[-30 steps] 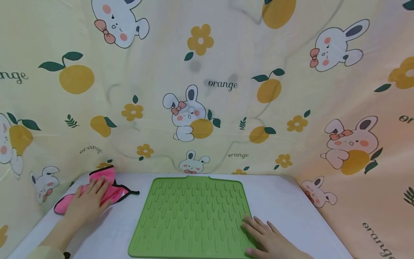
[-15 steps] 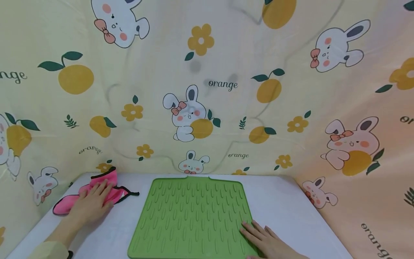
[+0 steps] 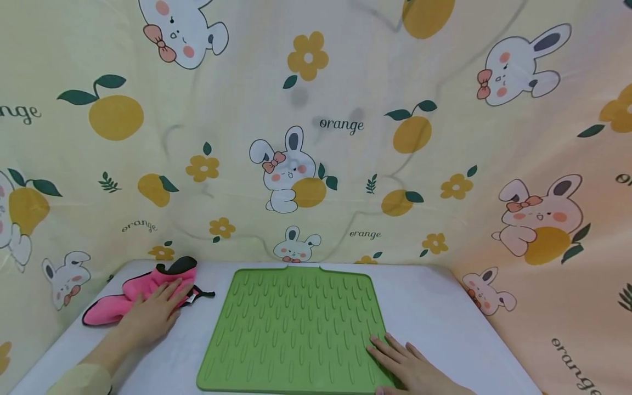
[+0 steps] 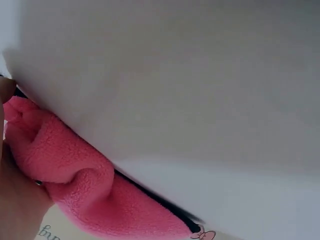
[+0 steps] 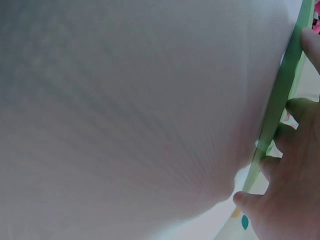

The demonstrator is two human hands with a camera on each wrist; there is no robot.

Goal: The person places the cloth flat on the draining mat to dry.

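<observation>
A pink fleecy cloth [image 3: 128, 293] with black edging lies bunched on the table's far left. My left hand [image 3: 150, 315] rests on it with fingers extended across the fabric. In the left wrist view, soft folds of the cloth [image 4: 85, 175] bulge beside the hand [image 4: 17, 200]. A green mat [image 3: 291, 329] with raised oblong ridges lies flat at the middle. My right hand [image 3: 410, 362] rests at its lower right corner, fingers spread over the edge. The right wrist view has the fingers of the right hand [image 5: 295, 155] along the mat's green side [image 5: 280, 95].
A white surface [image 3: 419, 302] covers the table under both things. Behind and at both sides hangs a pale curtain [image 3: 237, 109] printed with rabbits, oranges and flowers. A thin black loop [image 3: 204, 294] sticks out from the cloth toward the mat.
My left hand has slid a little to the right, and the cloth's far edge has folded over and shifted right with it. The right hand has shifted slightly at the mat's edge.
</observation>
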